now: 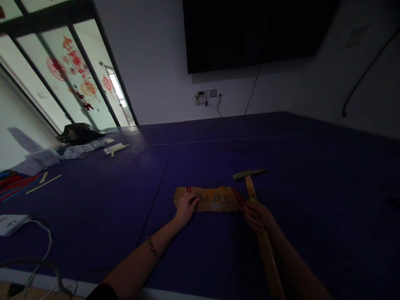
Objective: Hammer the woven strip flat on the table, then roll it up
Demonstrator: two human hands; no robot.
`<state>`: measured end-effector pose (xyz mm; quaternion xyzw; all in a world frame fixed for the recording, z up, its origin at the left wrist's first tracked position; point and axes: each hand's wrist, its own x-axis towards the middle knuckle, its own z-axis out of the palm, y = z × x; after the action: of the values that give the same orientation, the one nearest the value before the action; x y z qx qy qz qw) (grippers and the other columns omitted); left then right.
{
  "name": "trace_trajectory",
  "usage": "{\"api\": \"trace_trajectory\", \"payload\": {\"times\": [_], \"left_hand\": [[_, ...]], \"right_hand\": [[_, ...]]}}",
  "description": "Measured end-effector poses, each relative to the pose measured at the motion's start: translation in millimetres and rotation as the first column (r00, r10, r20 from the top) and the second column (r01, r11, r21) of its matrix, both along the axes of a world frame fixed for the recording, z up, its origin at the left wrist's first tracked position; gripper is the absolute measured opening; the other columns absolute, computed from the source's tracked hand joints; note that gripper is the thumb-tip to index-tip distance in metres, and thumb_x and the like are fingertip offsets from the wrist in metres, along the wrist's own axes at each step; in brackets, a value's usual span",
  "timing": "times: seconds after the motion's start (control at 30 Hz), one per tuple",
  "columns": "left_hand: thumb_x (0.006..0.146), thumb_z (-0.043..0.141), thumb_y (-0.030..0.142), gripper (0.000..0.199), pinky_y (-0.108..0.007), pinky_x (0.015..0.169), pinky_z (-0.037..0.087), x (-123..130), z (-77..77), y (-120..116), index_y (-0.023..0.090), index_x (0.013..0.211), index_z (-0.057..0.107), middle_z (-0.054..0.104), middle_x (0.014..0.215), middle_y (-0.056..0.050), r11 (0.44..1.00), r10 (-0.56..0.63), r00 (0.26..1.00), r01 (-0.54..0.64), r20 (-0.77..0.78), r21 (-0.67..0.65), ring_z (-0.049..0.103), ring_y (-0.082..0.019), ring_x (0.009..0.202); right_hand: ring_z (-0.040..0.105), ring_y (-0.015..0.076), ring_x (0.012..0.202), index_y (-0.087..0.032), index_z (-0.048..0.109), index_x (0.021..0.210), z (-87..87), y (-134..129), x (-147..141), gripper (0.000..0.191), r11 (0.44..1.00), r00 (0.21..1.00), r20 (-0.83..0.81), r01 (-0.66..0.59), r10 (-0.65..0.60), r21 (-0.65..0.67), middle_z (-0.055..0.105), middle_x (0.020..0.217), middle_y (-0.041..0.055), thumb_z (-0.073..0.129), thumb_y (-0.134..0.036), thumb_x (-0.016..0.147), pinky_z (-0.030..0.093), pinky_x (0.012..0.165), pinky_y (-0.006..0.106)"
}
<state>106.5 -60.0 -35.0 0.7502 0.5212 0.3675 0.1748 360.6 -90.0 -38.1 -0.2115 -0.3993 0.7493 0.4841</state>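
A brown, rough-edged piece of board [215,204] lies flat on the dark blue table, with a red band near either end. Small thin dark marks that look like nails show along its upper half; they are too small to tell for sure. On its left part rests my left hand [186,206], fingers closed and bent together over the surface; whatever is between them is hidden. My right hand [258,216] grips the wooden handle of a hammer [250,183] just right of the board. The hammer's metal head is raised beyond the hand, and its long handle runs back towards me.
The blue table [200,158] has seams across it. At the left lie a white device [14,224] with a cable, red and blue strips [18,185], crumpled plastic [84,148] and a black bag [79,133]. A screen [259,33] hangs on the wall above sockets [209,93].
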Motion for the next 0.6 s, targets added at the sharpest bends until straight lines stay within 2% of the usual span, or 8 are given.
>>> {"api": "trace_trajectory", "payload": {"times": [0.6], "left_hand": [[0.074,0.052,0.018,0.009,-0.027,0.069,0.044,0.3,4.1,-2.6,0.016,0.069,0.059,0.063,0.073,-0.004,1.000,-0.004,1.000,0.004,-0.031,-0.005,0.057,-0.017,0.073]], "right_hand": [[0.011,0.0003,0.022,-0.019,0.034,0.050,-2.1,-0.8,-0.6,0.037,0.999,0.999,-0.035,0.035,-0.036,-0.025,0.028,0.039,-0.0125,0.060,-0.037,0.070,0.025,0.018,0.012]]}}
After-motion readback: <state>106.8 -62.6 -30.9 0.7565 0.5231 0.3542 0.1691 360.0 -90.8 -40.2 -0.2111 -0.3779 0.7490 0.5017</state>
